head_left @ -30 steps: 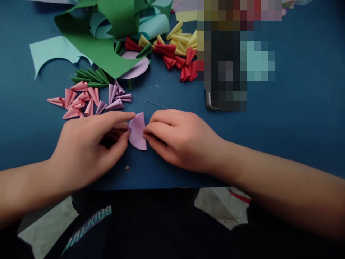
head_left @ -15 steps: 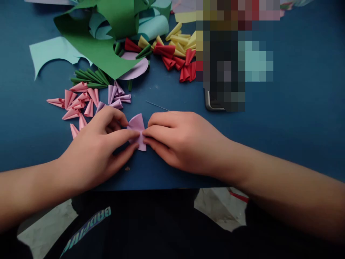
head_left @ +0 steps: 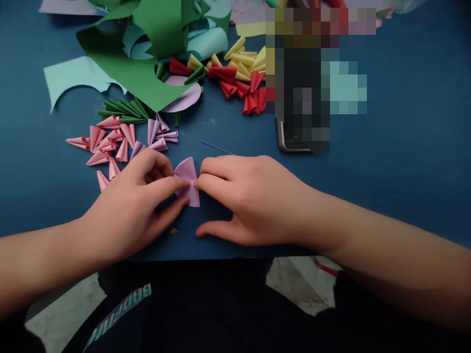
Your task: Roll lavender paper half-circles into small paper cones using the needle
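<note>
Near the blue table's (head_left: 405, 147) front edge, the left hand (head_left: 132, 206) pinches the small folded lilac paper piece (head_left: 187, 180) from its left side. The paper lies between both hands. The right hand (head_left: 253, 198) presses its fingertips on the paper's right edge, thumb spread on the table.

Left hand (head_left: 136, 206) and right hand (head_left: 253, 196) fingertips meeting, pinched

A second ago the lilac paper (head_left: 187, 180) lay as an open fan between the hands; it is now pinched in at the middle, bow-shaped. The left hand (head_left: 136, 206) has moved its fingertips onto the pinch. The right hand (head_left: 253, 198) has since dropped its thumb (head_left: 213, 230) away from the paper, flat on the surface (head_left: 405, 162).
</note>
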Tool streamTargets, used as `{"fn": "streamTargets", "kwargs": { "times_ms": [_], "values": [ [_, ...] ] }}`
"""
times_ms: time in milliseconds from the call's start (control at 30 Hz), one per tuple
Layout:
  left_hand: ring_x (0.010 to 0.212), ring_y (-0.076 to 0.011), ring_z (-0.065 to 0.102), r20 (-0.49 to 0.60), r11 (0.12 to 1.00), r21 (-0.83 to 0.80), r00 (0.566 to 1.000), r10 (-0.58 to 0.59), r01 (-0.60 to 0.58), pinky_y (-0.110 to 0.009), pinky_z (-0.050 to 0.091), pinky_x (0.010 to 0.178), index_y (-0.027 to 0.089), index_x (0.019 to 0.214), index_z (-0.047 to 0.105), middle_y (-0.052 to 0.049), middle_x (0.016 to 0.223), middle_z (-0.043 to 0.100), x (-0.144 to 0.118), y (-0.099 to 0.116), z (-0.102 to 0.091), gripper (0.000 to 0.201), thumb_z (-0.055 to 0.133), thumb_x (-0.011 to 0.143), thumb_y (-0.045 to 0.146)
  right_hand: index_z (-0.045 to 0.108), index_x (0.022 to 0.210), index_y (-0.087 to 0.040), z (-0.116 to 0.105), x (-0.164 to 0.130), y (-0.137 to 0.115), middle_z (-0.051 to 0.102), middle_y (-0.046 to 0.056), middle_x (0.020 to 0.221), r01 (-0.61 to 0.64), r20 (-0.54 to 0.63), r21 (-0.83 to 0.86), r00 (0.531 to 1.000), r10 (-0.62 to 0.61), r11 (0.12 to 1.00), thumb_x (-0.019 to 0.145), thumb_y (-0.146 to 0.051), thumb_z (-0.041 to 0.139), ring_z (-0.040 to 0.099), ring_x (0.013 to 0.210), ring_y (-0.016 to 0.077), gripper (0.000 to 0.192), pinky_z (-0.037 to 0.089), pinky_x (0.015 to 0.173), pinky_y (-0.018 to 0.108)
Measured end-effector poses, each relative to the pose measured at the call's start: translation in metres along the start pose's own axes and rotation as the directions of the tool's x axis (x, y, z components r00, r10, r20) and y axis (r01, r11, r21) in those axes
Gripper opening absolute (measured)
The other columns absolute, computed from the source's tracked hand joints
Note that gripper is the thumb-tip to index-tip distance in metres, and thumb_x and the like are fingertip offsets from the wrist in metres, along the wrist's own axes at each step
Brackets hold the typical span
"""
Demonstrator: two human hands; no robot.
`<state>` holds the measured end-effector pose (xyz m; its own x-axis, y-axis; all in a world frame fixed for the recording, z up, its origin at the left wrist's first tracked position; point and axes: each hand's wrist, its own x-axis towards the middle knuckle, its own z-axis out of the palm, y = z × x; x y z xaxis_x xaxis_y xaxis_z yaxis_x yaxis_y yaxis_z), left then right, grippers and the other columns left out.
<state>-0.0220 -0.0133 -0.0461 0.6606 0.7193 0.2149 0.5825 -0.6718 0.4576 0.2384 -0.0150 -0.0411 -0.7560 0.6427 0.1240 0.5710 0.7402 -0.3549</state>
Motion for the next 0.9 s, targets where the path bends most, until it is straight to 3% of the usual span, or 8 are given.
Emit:
{"fn": "streamTargets", "kwargs": {
  "times_ms": [133, 400, 500, 600, 700, 800, 900],
  "values": [
    [0.091, -0.0257, 0.069, -0.005, 1.000, 0.007, 1.000, 0.021, -0.021, -0.041, 0.067, 0.077, 0.030, 0.118, 0.081, -0.011, 0.114, 0.065, -0.001, 0.000, 0.000, 0.017, 0.066, 0.110, 0.029, 0.078, 0.102, -0.015, 0.008, 0.000, 0.008, 0.076, 0.010, 0.099, -0.021, -0.079, 0.098, 0.996, 0.029, 0.995, 0.113, -0.036, 0.066, 0.067, 0.084, 0.0221, 0.027, 0.044, 0.070, 0.035],
    [0.089, -0.0220, 0.066, -0.007, 0.996, 0.036, 0.996, 0.086, -0.086, -0.037, 0.065, 0.077, 0.020, 0.120, 0.080, -0.011, 0.110, 0.063, 0.000, -0.001, 0.001, 0.015, 0.068, 0.111, 0.024, 0.080, 0.104, -0.012, 0.007, 0.001, 0.004, 0.077, 0.013, 0.104, -0.091, -0.077, 0.133, 0.992, 0.101, 0.987, 0.108, -0.025, 0.069, 0.073, 0.092, 0.0267, 0.018, 0.053, 0.077, 0.037],
    [0.091, -0.0211, 0.066, -0.007, 0.996, 0.051, 0.997, 0.075, -0.074, -0.036, 0.066, 0.078, 0.024, 0.121, 0.079, -0.009, 0.112, 0.062, -0.001, -0.003, 0.000, 0.015, 0.066, 0.113, 0.026, 0.080, 0.103, -0.013, 0.003, 0.002, 0.007, 0.076, 0.012, 0.100, -0.101, -0.087, 0.170, 0.989, 0.117, 0.980, 0.110, -0.023, 0.063, 0.071, 0.089, 0.0239, 0.021, 0.052, 0.077, 0.036],
    [0.102, -0.0253, 0.069, 0.010, 0.995, 0.086, 0.999, 0.048, -0.048, -0.040, 0.067, 0.086, 0.027, 0.117, 0.076, -0.012, 0.128, 0.062, -0.004, -0.004, -0.002, 0.013, 0.066, 0.112, 0.034, 0.079, 0.102, -0.012, 0.003, 0.001, 0.006, 0.073, 0.011, 0.096, -0.139, -0.105, 0.187, 0.982, 0.160, 0.973, 0.108, -0.036, 0.071, 0.067, 0.084, 0.0238, 0.026, 0.051, 0.074, 0.037],
    [0.119, -0.0338, 0.071, 0.019, 0.996, 0.076, 0.998, 0.053, -0.054, -0.050, 0.065, 0.106, 0.023, 0.127, 0.072, -0.018, 0.147, 0.061, -0.004, -0.004, -0.001, 0.023, 0.072, 0.108, 0.038, 0.078, 0.106, -0.012, 0.006, -0.001, 0.001, 0.074, 0.013, 0.105, -0.130, -0.070, 0.209, 0.987, 0.147, 0.969, 0.099, -0.047, 0.086, 0.069, 0.092, 0.0276, 0.036, 0.055, 0.080, 0.040],
    [0.128, -0.0356, 0.070, 0.026, 0.999, 0.013, 0.999, 0.037, -0.038, -0.050, 0.060, 0.113, 0.021, 0.140, 0.068, -0.016, 0.139, 0.069, -0.002, -0.003, 0.000, 0.035, 0.073, 0.108, 0.033, 0.077, 0.109, -0.014, 0.011, -0.002, -0.001, 0.076, 0.014, 0.111, -0.071, -0.099, 0.246, 0.990, 0.098, 0.967, 0.097, -0.040, 0.089, 0.071, 0.101, 0.0298, 0.030, 0.058, 0.089, 0.043],
    [0.116, -0.0283, 0.074, 0.053, 0.999, -0.022, 0.998, -0.030, 0.031, -0.041, 0.061, 0.104, 0.021, 0.137, 0.071, -0.009, 0.121, 0.075, 0.002, -0.001, -0.004, 0.028, 0.070, 0.110, 0.028, 0.078, 0.116, -0.013, 0.014, -0.001, 0.002, 0.078, 0.015, 0.114, -0.014, -0.203, 0.300, 0.976, 0.079, 0.954, 0.094, -0.036, 0.093, 0.072, 0.103, 0.0301, 0.035, 0.060, 0.092, 0.043]
  ]
}}
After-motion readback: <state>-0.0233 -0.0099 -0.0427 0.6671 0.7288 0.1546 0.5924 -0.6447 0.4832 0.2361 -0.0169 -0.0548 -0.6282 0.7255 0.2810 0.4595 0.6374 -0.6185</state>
